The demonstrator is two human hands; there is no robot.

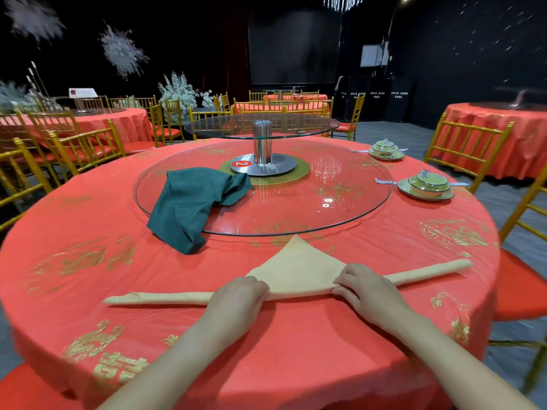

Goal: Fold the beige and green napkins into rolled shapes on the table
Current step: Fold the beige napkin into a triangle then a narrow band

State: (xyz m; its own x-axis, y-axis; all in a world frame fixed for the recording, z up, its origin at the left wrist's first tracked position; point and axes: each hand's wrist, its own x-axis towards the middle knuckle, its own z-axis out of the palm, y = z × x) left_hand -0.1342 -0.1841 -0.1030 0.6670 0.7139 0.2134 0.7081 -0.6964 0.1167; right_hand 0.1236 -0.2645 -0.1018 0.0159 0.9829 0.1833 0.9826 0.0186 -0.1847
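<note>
The beige napkin point(299, 266) lies on the red tablecloth point(266, 344) in front of me. Its near edge is rolled into a long thin tube running left to right, and a flat triangle still points away from me. My left hand point(239, 294) and my right hand point(362, 284) both press their fingers on the rolled part, one at each side of the triangle. The green napkin point(192, 205) lies crumpled to the far left, half on the glass turntable point(355, 199), apart from both hands.
A raised second glass tier on a steel post point(262, 146) stands at the table's centre. Two sets of stacked green bowls on plates point(426, 186) point(386, 149) sit at the far right. Gold chairs point(467, 143) with red seats ring the table; other red tables stand behind.
</note>
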